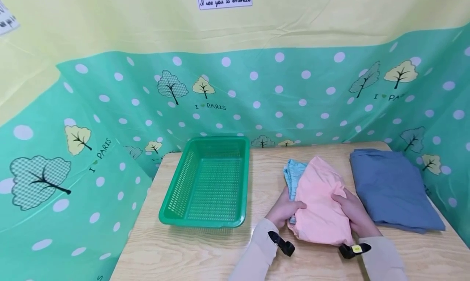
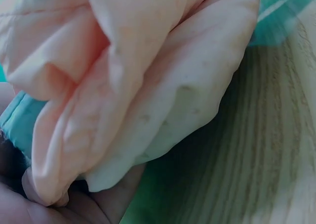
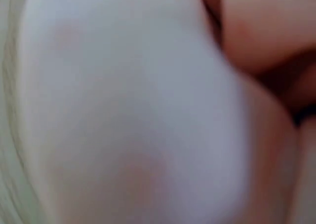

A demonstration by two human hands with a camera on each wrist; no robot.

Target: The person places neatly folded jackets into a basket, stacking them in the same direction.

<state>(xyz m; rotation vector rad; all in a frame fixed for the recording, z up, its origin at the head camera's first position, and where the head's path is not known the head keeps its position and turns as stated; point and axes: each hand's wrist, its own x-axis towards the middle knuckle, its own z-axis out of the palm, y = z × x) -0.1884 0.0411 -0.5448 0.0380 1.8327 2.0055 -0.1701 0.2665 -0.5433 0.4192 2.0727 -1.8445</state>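
Both hands hold a folded pink cloth (image 1: 319, 203) above the right half of the table, its kind of garment not clear. My left hand (image 1: 284, 209) grips its left side with the thumb on top, together with a folded light-blue cloth (image 1: 292, 173) that sticks out behind the pink one. On the right edge my right hand (image 1: 352, 211) pinches the pink cloth, thumb in front and the other fingers hidden behind. In the left wrist view, pink folds (image 2: 118, 75) hang over the curled left fingers. The right wrist view is blurred, filled by pale cloth (image 3: 133, 100).
A green plastic basket (image 1: 166, 217) with nothing in it stands on the left of the wooden table (image 1: 183, 252). A folded dark-blue cloth (image 1: 393, 191) lies at the right. Patterned green and yellow curtains (image 1: 257, 89) enclose the table's back and sides.
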